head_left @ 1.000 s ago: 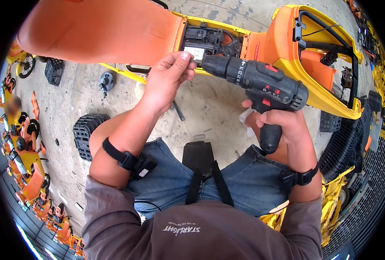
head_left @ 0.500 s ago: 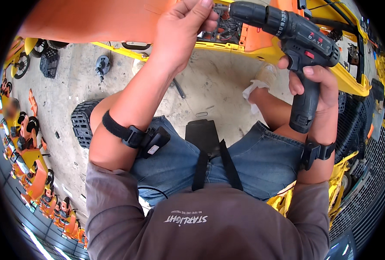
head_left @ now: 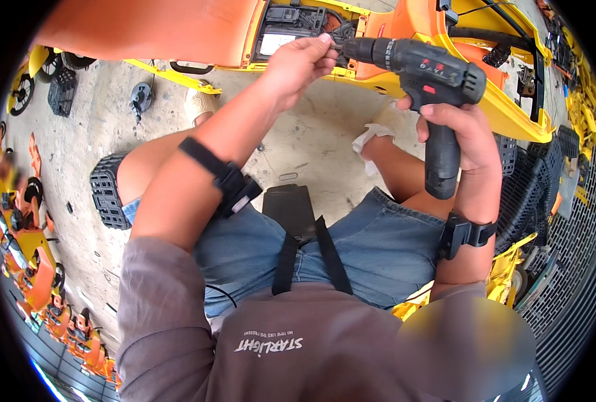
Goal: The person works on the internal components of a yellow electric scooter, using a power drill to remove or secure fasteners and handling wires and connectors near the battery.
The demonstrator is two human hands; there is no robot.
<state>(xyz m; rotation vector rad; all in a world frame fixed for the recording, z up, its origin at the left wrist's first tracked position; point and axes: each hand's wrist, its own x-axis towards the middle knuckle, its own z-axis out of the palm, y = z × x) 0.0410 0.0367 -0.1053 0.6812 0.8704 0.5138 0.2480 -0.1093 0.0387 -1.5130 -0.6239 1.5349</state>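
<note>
My right hand (head_left: 465, 127) is wrapped round the grip of a black cordless drill (head_left: 412, 67), which points left. My left hand (head_left: 303, 65) is pinched at the drill's nose, on a small metal piece (head_left: 335, 47) too small to name. Both hands are over a yellow and orange scooter body (head_left: 516, 124) lying across my front, with an orange seat or panel (head_left: 137, 23) at left and an open compartment (head_left: 284, 17) of black parts and wiring.
I sit low over a concrete floor (head_left: 103, 268). A black grid mat (head_left: 107, 191), a round metal part (head_left: 140, 100), rows of orange and yellow scooters (head_left: 40, 275), black grid panels (head_left: 526, 194) and yellow body parts (head_left: 583, 134) lie around me.
Both hands and the drill rose from a second ago to half a second ago, then shifted left; my left hand is now a little lower, still at the drill's nose.
</note>
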